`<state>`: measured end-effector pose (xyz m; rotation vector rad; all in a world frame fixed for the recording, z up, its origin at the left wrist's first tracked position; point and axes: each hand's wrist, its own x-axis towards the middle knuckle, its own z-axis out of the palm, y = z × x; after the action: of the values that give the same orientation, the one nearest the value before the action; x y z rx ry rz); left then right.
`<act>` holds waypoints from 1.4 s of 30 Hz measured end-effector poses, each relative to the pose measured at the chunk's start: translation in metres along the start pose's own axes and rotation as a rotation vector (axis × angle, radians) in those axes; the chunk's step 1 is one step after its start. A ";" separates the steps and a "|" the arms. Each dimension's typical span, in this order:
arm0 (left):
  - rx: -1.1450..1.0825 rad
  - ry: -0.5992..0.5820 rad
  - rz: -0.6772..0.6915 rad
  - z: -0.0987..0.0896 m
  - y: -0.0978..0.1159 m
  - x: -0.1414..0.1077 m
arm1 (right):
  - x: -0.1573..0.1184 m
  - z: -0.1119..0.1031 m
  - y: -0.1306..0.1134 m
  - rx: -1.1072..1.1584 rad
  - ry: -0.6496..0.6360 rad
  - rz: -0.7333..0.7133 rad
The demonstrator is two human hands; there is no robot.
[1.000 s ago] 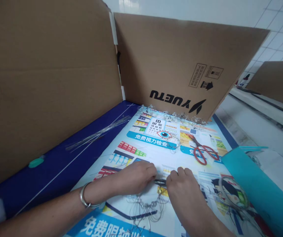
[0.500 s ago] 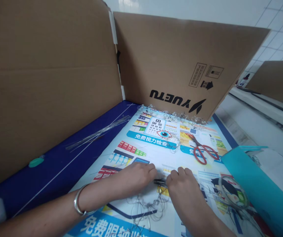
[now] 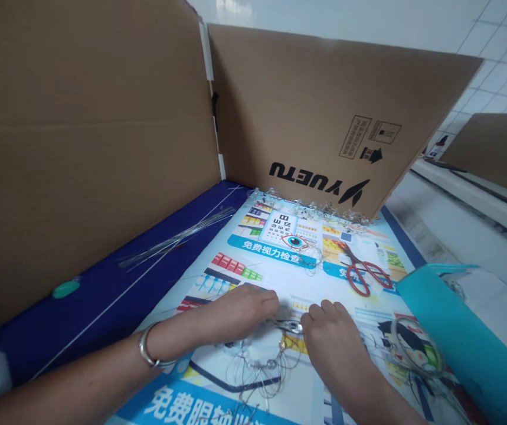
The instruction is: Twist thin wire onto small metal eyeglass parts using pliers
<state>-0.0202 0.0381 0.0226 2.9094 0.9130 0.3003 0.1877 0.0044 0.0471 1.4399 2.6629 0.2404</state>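
Observation:
My right hand (image 3: 333,336) is closed around a pair of small pliers (image 3: 292,326), whose metal jaws point left toward my left hand. My left hand (image 3: 248,310) is pinched beside the jaw tips, on what looks like the end of a thin wire; the fingertips hide the exact grip. Under both hands, a curved wire piece (image 3: 259,364) with beads and many loose thin ends lies on the printed sheet (image 3: 275,283). Its top part runs toward the pliers. A silver bangle (image 3: 146,348) circles my left wrist.
Red-handled scissors (image 3: 359,274) lie beyond my right hand. A wire coil (image 3: 419,348) and a turquoise box (image 3: 461,330) are at right. Straight wires (image 3: 177,239) lie at left. Cardboard walls (image 3: 324,118) stand behind and left, with small wire pieces (image 3: 315,211) along the back.
My left hand has shifted slightly right and up. The pliers have turned a little, so more of their metal shows. The wire piece below has moved slightly.

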 end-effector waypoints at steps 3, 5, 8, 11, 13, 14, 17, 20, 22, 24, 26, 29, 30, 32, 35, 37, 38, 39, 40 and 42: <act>-0.019 0.026 0.024 0.002 -0.001 0.000 | 0.001 0.002 0.002 0.012 0.005 -0.002; 0.000 0.030 0.040 0.004 -0.001 -0.001 | 0.002 0.003 0.004 0.034 0.013 -0.001; 0.024 0.040 0.051 0.006 -0.001 -0.002 | 0.003 0.004 0.010 0.076 0.006 0.005; 0.025 0.060 0.058 0.007 -0.001 -0.003 | 0.004 0.004 0.013 0.094 -0.013 -0.001; 0.032 0.063 0.059 0.007 -0.001 -0.003 | 0.005 0.003 0.013 0.094 -0.017 -0.013; 0.038 0.064 0.060 0.007 -0.001 -0.003 | 0.005 0.003 0.012 0.091 -0.018 -0.020; 0.064 0.072 0.056 0.007 0.000 -0.002 | 0.005 0.001 0.010 0.079 -0.012 -0.041; 0.086 0.073 0.069 0.005 0.000 -0.001 | 0.004 0.000 0.007 0.059 0.008 -0.046; 0.094 0.077 0.081 0.004 0.001 -0.001 | 0.005 -0.001 0.007 0.048 0.013 -0.038; 0.105 0.075 0.090 0.002 0.001 -0.001 | 0.005 -0.001 0.007 0.043 0.009 -0.037; 0.122 0.052 0.096 -0.001 0.002 -0.001 | 0.006 -0.001 0.008 0.041 0.005 -0.048; 0.148 0.013 0.106 -0.004 0.003 -0.001 | 0.006 -0.001 0.008 0.041 0.011 -0.061; 0.154 0.004 0.110 -0.005 0.003 -0.001 | 0.006 0.000 0.008 0.040 0.012 -0.063; 0.158 -0.003 0.121 -0.005 0.003 -0.001 | 0.005 0.000 0.008 0.037 0.017 -0.062; 0.155 0.009 0.139 -0.005 0.003 -0.001 | 0.006 0.001 0.008 0.032 0.015 -0.061; 0.138 0.033 0.154 -0.005 0.003 -0.001 | 0.006 0.002 0.007 0.023 0.010 -0.067; 0.128 0.044 0.160 -0.005 0.003 0.000 | 0.006 0.002 0.007 0.016 0.008 -0.073; 0.119 0.049 0.163 -0.005 0.003 0.000 | 0.006 0.002 0.007 0.008 0.010 -0.078; 0.111 0.048 0.165 -0.005 0.002 0.000 | 0.006 0.002 0.007 0.001 0.015 -0.084; 0.092 0.037 0.167 -0.005 0.002 0.001 | 0.006 0.002 0.007 -0.009 0.026 -0.097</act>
<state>-0.0194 0.0373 0.0274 3.0817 0.7076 0.3321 0.1904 0.0137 0.0468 1.3101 2.7394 0.2649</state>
